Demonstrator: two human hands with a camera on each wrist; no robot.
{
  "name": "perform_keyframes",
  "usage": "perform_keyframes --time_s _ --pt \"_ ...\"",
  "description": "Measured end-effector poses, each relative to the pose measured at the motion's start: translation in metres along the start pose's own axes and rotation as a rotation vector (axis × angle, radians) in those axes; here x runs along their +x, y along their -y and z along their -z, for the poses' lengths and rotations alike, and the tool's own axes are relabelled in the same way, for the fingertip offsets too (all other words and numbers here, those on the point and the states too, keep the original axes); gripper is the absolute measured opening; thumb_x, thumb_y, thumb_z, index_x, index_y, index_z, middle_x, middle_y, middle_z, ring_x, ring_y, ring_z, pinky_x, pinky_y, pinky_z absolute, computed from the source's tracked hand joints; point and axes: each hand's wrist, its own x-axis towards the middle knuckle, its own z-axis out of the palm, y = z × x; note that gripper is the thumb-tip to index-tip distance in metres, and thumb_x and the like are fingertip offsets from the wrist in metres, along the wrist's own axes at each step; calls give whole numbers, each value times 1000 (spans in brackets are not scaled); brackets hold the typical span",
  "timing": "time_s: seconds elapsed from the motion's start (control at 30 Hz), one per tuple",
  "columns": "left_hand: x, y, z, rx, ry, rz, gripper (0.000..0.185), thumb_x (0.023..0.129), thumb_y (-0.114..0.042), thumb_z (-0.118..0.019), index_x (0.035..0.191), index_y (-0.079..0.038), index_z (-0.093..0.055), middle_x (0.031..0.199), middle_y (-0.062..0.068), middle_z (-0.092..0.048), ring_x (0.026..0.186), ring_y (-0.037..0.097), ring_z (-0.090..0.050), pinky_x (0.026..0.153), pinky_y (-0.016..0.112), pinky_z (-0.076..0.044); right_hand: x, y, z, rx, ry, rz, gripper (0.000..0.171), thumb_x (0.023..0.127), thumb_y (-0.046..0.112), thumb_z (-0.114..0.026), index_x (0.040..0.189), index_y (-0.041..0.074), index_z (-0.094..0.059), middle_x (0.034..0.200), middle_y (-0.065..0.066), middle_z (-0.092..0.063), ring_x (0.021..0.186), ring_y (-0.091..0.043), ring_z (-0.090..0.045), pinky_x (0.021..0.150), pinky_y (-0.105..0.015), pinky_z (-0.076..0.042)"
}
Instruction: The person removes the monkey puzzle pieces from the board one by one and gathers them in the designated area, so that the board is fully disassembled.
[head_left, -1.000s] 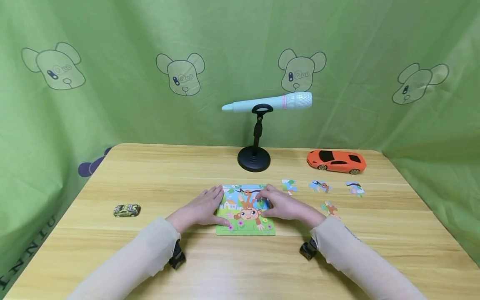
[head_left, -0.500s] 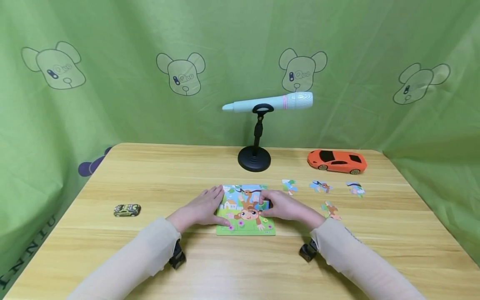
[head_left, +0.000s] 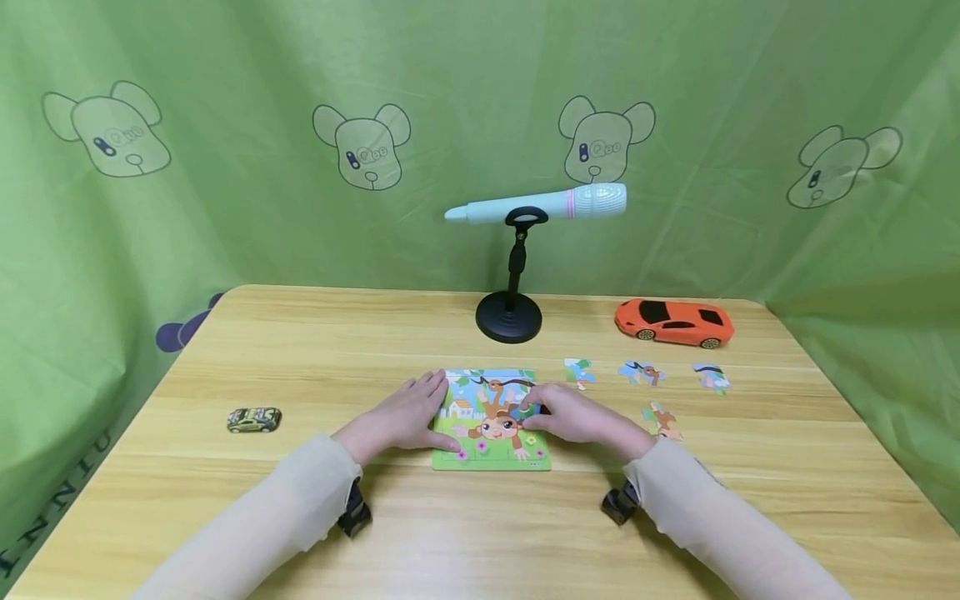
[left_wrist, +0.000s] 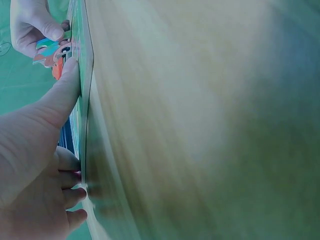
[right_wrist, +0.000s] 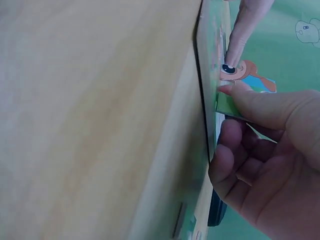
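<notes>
Beyond the hands (head_left: 401, 421), left (left_wrist: 30, 145) outspread against puzzle board (head_left: 491, 462), right (head_left: 573, 414) pinching piece (right_wrist: 247, 70): microphone stand (head_left: 508, 317), orange car (head_left: 675, 325)

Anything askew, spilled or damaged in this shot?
Only one thing askew: the puzzle piece in the right hand sticks up at an angle from the puzzle board instead of lying flat. It's being held, so probably mid-placement. No spill or damage visible.

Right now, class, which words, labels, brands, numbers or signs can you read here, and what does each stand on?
"INNIU": on the green curtain, lower left.
Animal heads on the curtain: lettering too blurred to read.
Tiny mark at the lower right corner of the monkey puzzle: too small to read.
</notes>
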Motion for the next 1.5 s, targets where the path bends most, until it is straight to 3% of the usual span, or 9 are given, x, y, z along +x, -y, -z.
perform_keyframes --time_s 0.13,0.2,0.4,0.6,0.77,1.2,1.5 --pt "-1 0 1 -2 2 0 108 75 -69 -53 144 4 -16 150 20 -8 137 32 -9 110 43 -10 -6 -3 4 8 17 46 16 92 12 -56 103 4 -65 101 -4 -61 96 -20 -57 80 -36 -47" --pt "-1 0 1 -3 3 -1 107 75 -69 -53 144 4 -16 150 20 -8 137 32 -9 110 43 -10 -11 -5 8 37 6 56 15 93 11 -55 104 4 -64 98 -3 -61 88 -19 -56 75 -35 -47" --pt "-1 1 0 -8 -1 -2 106 76 -67 -54 144 4 -16 150 20 -8 137 31 -8 110 43 -11 -34 -20 27 160 -161 5 17 88 8 -62 103 3 -54 77 -3 -51 65 -16 -44 55 -27 -41" --pt "-2 1 1 -8 2 -4 105 77 -65 -56 144 5 -16 150 20 -9 137 32 -8 110 43 -10 -66 -45 49 250 -280 -21 23 83 3 -65 99 -1 -49 75 -7 -50 64 -15 -47 53 -24 -43" --pt "-3 1 1 -12 2 -3 106 76 -65 -56 144 6 -16 150 20 -8 137 32 -8 110 43 -10 -94 -71 64 249 -355 -113 25 85 9 -66 103 -2 -53 82 -10 -56 70 -14 -53 57 -26 -49" --pt "0 0 -1 -21 -2 -5 104 77 -65 -56 144 4 -17 150 19 -9 137 31 -8 110 43 -10 -169 -151 82 285 -345 -366 30 92 14 -57 109 -10 -49 82 -7 -60 67 -14 -55 58 -28 -48" --pt "0 0 0 -6 4 0 105 76 -66 -55 144 4 -16 150 19 -9 137 31 -9 110 42 -10 -184 -178 80 186 -287 -494 37 91 21 -59 110 -11 -55 83 -4 -56 66 -11 -49 57 -26 -46"
